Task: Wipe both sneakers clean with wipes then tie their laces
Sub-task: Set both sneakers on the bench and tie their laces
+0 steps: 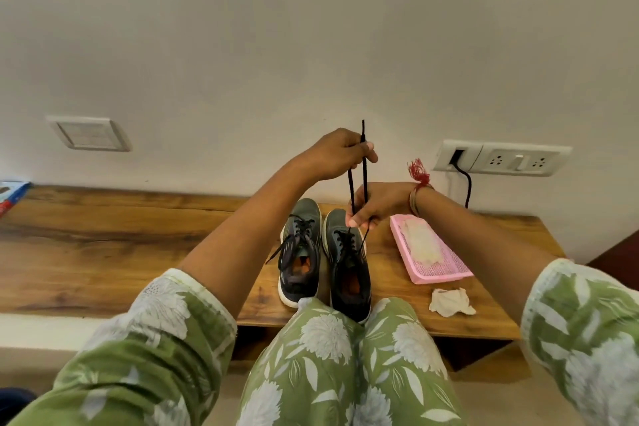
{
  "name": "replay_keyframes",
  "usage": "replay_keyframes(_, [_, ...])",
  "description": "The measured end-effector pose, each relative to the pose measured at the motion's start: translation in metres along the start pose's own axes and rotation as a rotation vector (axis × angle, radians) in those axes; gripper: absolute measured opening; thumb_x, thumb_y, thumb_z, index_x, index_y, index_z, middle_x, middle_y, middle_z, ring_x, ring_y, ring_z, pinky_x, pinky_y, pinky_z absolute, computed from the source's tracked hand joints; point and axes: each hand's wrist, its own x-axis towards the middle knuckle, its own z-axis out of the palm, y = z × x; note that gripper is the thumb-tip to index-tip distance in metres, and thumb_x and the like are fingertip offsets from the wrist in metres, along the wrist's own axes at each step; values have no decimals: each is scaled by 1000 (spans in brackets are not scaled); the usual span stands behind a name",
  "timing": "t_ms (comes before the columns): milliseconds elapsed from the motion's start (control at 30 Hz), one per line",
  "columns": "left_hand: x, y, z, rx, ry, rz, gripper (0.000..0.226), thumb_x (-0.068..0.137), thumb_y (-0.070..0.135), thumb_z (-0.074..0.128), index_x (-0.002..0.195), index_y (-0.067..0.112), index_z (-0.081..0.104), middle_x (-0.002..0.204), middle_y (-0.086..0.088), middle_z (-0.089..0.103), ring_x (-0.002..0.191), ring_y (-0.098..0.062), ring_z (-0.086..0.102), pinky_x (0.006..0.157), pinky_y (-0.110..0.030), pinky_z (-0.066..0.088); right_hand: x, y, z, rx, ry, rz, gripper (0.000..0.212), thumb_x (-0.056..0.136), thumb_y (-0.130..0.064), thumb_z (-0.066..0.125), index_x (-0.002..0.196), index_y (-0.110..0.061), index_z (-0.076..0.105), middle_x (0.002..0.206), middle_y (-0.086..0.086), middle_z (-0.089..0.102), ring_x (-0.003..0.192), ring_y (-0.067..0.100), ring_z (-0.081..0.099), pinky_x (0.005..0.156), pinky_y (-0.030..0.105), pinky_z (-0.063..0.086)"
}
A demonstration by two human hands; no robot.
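Note:
Two dark grey sneakers with white soles stand side by side on the wooden bench, toes toward the wall. The left sneaker has loose black laces trailing to its left. Above the right sneaker, my left hand is raised and pinches both ends of its black lace, pulled taut upward. Lower down, just over the shoe's toe, my right hand pinches the same lace strands.
A pink mesh tray holding a wipe sits right of the sneakers. A crumpled used wipe lies near the bench's front edge. A wall socket with a black cable is behind. My knees press against the bench front.

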Motion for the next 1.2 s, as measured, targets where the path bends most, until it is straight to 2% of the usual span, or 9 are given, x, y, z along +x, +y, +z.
replay_keyframes(100, [0, 8, -2, 10, 2, -35, 32, 103, 20, 41, 106, 5, 69, 93, -2, 60, 84, -12, 51, 82, -24, 41, -24, -27, -10, 63, 28, -51, 10, 88, -5, 63, 96, -1, 65, 67, 2, 59, 56, 7, 54, 55, 16, 47])
replay_keyframes(200, [-2, 19, -9, -32, 63, -34, 32, 103, 16, 39, 108, 3, 67, 85, -1, 60, 78, -9, 53, 66, -12, 42, -44, -49, -20, 112, 77, -82, 11, 91, -6, 60, 100, -1, 65, 71, 2, 56, 59, 5, 52, 57, 16, 47])
replay_keyframes(300, [-2, 24, -14, 17, 74, -35, 29, 102, 17, 42, 105, 1, 67, 91, -13, 65, 84, -21, 56, 76, -32, 45, -57, -63, -25, 177, 112, -94, 15, 96, -11, 52, 101, -1, 63, 70, 0, 53, 60, 5, 50, 56, 16, 46])
replay_keyframes(500, [-8, 19, -16, -50, 221, 43, 19, 94, 13, 58, 111, 12, 68, 90, -3, 67, 84, -11, 61, 77, -22, 48, -68, -70, -28, 322, 240, -154, 22, 101, -12, 42, 101, -3, 62, 74, 1, 55, 62, 6, 51, 59, 16, 47])
replay_keyframes(600, [-12, 16, -15, -224, 314, 5, 35, 88, 8, 67, 122, 9, 62, 80, 2, 64, 76, -3, 61, 69, -12, 45, -70, -70, -26, 355, 256, -177, 24, 101, -12, 42, 102, -1, 63, 72, 1, 55, 61, 6, 52, 58, 16, 48])
replay_keyframes(767, [-13, 10, -6, -524, 462, -136, 63, 80, 7, 76, 136, 7, 47, 87, 0, 69, 93, -14, 65, 94, -31, 46, -73, -70, -23, 411, 271, -205, 28, 101, -16, 41, 100, -1, 64, 72, 3, 57, 61, 8, 57, 63, 18, 53])
replay_keyframes(967, [-11, 16, -8, -518, 478, -39, 18, 87, 5, 68, 103, 0, 70, 82, 0, 68, 70, -3, 61, 57, -6, 44, -75, -71, -19, 454, 456, -234, 29, 102, -22, 41, 100, -4, 63, 84, 6, 61, 79, 16, 60, 68, 25, 54])
replay_keyframes(1100, [-8, 18, -6, -520, 474, -33, 11, 92, 11, 63, 100, 6, 69, 86, -2, 68, 78, -10, 61, 59, -7, 45, -71, -67, -22, 256, 724, -204, 35, 101, -26, 43, 122, -2, 58, 117, 5, 52, 102, 20, 53, 78, 28, 49])
replay_keyframes(1200, [-5, 20, -2, -522, 456, -34, 8, 92, 11, 63, 97, 10, 69, 90, -2, 68, 90, -13, 63, 69, -14, 45, -71, -59, -21, 382, 799, -286, 31, 96, -17, 53, 119, 3, 59, 112, 10, 58, 80, 14, 59, 65, 21, 51])
